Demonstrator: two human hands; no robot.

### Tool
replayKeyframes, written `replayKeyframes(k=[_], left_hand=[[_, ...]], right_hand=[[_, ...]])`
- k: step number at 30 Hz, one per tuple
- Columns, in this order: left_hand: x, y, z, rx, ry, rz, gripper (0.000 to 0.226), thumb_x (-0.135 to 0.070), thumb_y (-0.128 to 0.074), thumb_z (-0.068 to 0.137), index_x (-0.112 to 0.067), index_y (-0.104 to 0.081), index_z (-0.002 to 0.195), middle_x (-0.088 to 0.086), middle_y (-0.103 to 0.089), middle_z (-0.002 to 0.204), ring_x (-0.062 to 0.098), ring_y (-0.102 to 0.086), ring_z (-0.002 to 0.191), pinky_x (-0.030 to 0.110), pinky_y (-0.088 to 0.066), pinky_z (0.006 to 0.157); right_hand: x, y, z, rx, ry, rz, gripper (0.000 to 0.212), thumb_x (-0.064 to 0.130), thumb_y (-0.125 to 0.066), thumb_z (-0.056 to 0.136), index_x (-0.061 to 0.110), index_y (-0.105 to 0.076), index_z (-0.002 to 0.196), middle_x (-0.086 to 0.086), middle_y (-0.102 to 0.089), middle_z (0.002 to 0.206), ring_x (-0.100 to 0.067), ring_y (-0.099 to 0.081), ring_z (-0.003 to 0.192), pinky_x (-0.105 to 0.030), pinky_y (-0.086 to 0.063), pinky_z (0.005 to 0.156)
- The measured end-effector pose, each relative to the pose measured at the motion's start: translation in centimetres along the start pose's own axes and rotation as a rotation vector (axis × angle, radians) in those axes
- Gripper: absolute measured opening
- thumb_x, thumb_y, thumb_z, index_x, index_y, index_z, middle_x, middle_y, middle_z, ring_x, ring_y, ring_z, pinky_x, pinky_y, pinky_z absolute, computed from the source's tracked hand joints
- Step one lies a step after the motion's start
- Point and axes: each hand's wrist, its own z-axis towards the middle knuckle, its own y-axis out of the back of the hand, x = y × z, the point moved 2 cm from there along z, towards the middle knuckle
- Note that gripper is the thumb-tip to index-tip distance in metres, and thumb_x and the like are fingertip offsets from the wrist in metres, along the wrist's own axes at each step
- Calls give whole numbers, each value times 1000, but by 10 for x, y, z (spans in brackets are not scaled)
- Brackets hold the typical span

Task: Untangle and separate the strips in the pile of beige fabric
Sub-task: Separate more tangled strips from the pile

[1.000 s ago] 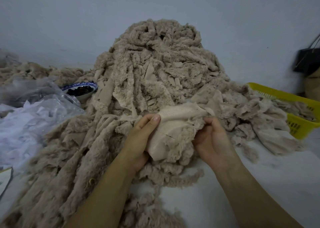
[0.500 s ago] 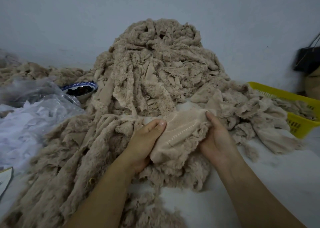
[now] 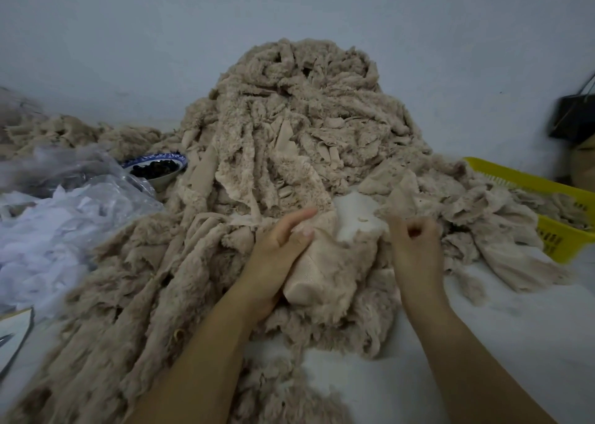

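Observation:
A tall pile of beige fuzzy fabric strips (image 3: 309, 127) rises against the wall and spills toward me over the white table (image 3: 502, 333). My left hand (image 3: 277, 253) grips a folded beige strip (image 3: 318, 269) at the pile's front, thumb on its smooth side and index finger stretched out. My right hand (image 3: 415, 243) hovers just right of that strip with its fingers curled into a loose fist; I see nothing inside it. A bare white patch of table shows between the two hands, just above the strip.
A yellow plastic basket (image 3: 502, 172) with beige strips stands at the right. At the left lie clear plastic bags of white scraps (image 3: 54, 230) and a blue-rimmed bowl of dark bits (image 3: 157, 166). A black bag (image 3: 573, 114) hangs at far right.
My right hand has let go of the strip's right edge and curled into a fist. The strip has folded down into my left hand, uncovering a white patch of table.

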Motion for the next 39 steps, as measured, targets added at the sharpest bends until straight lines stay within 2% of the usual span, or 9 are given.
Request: replayKeyframes(k=[4, 8, 12, 16, 21, 27, 30, 34, 39], left_hand=[[2, -8, -1, 38, -157, 321, 28, -33, -44, 104, -45, -63, 121, -35, -60, 121, -16, -52, 115, 2, -40, 89], [2, -9, -1, 20, -174, 297, 28, -42, -42, 101, -43, -63, 120, -33, -63, 117, -15, -54, 112, 2, -41, 86], [3, -7, 1, 17, -49, 264, 40, -55, -56, 84, -37, -64, 119, -19, -72, 101, -1, -67, 98, 12, -51, 77], [10, -11, 3, 128, 85, 406, 57, -59, -67, 82, -3, -54, 77, 6, -52, 68, 15, -50, 60, 27, -38, 57], [3, -14, 5, 152, 92, 231, 45, -49, -71, 76, -29, -39, 52, -5, -34, 53, 14, -32, 51, 21, -29, 49], [4, -5, -3, 251, 188, 96, 40, -38, -84, 74, -3, -66, 66, 9, -59, 64, 19, -52, 57, 27, -43, 55], [-1, 8, -3, 93, 171, -39, 39, -38, -83, 74, -3, -65, 76, 17, -61, 71, 27, -56, 65, 30, -46, 59], [3, 10, 9, -193, 119, -155, 33, -40, -66, 83, -8, -68, 83, 9, -71, 73, 20, -67, 66, 28, -54, 58], [5, 18, 13, -138, 70, -415, 23, -5, -46, 100, -8, -63, 115, 9, -73, 114, 20, -71, 101, 29, -58, 76]], right_hand=[[19, -12, -22, 368, 247, 102, 7, 62, -52, 89, 57, -54, 94, 18, -66, 88, 7, -60, 67, -10, -46, 54], [13, -33, -39, 824, 212, -49, 20, 62, -48, 91, 54, -60, 77, 29, -61, 64, 11, -57, 58, -5, -40, 53], [5, -28, -27, 668, 286, -96, 37, 45, -55, 97, 27, -42, 67, 18, -42, 55, 1, -38, 51, -13, -32, 49], [7, -30, -23, 462, 276, -87, 37, 31, -53, 101, 17, -39, 70, 12, -41, 58, -2, -37, 53, -17, -34, 51], [7, -36, -19, 318, 182, 2, 37, 39, -51, 100, 16, -44, 71, 12, -44, 60, -2, -40, 56, -16, -35, 52], [-4, -23, -1, 117, -97, 121, 28, 37, -50, 102, 24, -55, 78, 6, -60, 77, -9, -55, 68, -23, -43, 55], [-10, 5, 15, -1, -183, 298, 22, 40, -46, 103, 28, -58, 89, -3, -66, 87, -19, -62, 74, -29, -50, 55], [-11, -11, 4, 113, -232, 496, 20, 39, -50, 102, 27, -65, 95, 12, -72, 72, -7, -67, 66, -23, -55, 56], [1, -11, 0, 284, -285, 805, 27, 33, -57, 95, 14, -59, 114, 1, -74, 78, -10, -66, 64, -23, -56, 58]])
